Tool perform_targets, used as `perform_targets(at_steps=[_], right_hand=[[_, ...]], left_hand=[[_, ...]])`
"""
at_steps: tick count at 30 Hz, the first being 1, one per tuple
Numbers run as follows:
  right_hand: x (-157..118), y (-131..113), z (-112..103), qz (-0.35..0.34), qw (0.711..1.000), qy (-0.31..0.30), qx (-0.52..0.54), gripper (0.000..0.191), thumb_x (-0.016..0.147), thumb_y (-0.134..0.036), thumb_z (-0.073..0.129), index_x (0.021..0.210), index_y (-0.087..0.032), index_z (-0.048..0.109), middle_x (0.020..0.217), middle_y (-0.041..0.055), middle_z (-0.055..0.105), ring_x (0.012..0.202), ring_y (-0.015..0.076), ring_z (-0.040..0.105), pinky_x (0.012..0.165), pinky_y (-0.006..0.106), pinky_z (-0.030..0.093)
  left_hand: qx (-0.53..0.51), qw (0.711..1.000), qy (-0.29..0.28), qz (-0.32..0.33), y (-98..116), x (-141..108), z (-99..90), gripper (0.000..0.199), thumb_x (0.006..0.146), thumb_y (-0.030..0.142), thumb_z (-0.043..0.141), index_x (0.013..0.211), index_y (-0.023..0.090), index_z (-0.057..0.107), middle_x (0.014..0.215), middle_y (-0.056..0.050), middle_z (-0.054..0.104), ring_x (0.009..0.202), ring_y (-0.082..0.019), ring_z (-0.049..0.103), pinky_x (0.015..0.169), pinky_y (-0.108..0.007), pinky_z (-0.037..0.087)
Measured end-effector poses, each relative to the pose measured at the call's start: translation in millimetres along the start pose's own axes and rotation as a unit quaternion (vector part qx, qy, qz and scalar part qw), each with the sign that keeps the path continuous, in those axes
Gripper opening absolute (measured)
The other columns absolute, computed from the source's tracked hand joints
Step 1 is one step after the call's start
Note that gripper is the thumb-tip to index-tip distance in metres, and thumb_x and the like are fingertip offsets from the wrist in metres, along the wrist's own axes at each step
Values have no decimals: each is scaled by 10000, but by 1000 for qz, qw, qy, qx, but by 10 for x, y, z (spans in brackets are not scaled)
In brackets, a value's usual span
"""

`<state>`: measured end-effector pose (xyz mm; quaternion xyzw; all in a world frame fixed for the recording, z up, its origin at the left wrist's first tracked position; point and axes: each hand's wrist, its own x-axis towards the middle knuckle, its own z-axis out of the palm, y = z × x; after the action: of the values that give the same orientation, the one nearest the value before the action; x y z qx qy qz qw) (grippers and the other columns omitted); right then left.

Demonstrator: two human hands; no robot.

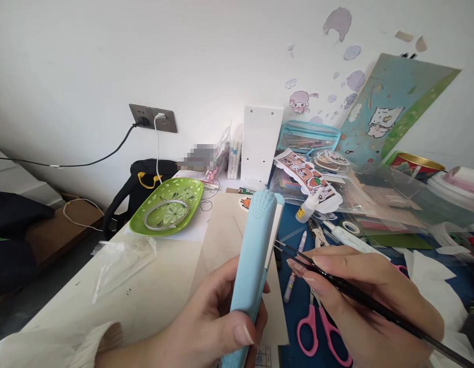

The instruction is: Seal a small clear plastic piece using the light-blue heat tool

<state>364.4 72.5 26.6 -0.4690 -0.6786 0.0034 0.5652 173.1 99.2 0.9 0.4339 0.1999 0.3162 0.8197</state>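
Observation:
Upright in my left hand is a light blue hair straightener, my fingers wrapped round its lower part. A pale strip shows along its right side, between the two arms. My right hand pinches black tweezers, whose thin tips are at the straightener's right edge; whether they touch it or hold anything is too small to tell. Below my right hand lie pink-handled scissors, partly covered by it. A patterned pen rests behind the tweezers on the blue mat.
To the left are a green tray with a silver ring in it and a clear plastic bag. A small glue bottle, cut-out stickers, tape rolls and plastic packets crowd the right side. A white box stands against the wall.

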Motion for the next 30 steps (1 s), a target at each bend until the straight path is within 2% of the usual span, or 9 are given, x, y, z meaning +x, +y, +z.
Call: perform_targets(at_steps=[10,15,20,24,30], right_hand=[[-7,-4,11,23,999,26,9,185,734,-169,731,866,-274,655,774,-34,725,723,206,724,637,276,624],[3,4,-14,37,999,11,22,182,737,-171,739,884,-247,663,817,-6,728,707,173,713,609,228,600],[-3,9,-15,57,998,22,33,163,744,-191,740,877,-244,664,809,-15,726,678,147,705,632,210,594],[-20,26,16,81,994,48,57,193,721,-166,751,876,-241,665,823,-20,720,653,159,711,631,226,610],[-15,41,43,77,990,67,101,214,715,-107,735,870,-236,661,821,-17,713,635,177,710,612,255,624]], left_hand=[[15,999,7,-39,44,17,-24,607,624,644,711,984,209,488,652,44,543,448,-73,534,416,-166,423],[14,999,12,-26,27,-5,-20,605,637,673,679,959,206,470,653,39,553,450,-83,554,410,-169,427],[6,1000,8,-25,18,-11,-26,609,635,658,694,979,207,474,666,36,571,457,-85,568,427,-174,438],[10,1000,2,-12,9,0,-44,611,634,663,691,973,194,495,649,33,576,454,-82,561,431,-173,431],[4,1000,-15,-5,5,-11,-41,603,642,657,688,974,184,514,651,23,581,455,-77,547,437,-170,419]])
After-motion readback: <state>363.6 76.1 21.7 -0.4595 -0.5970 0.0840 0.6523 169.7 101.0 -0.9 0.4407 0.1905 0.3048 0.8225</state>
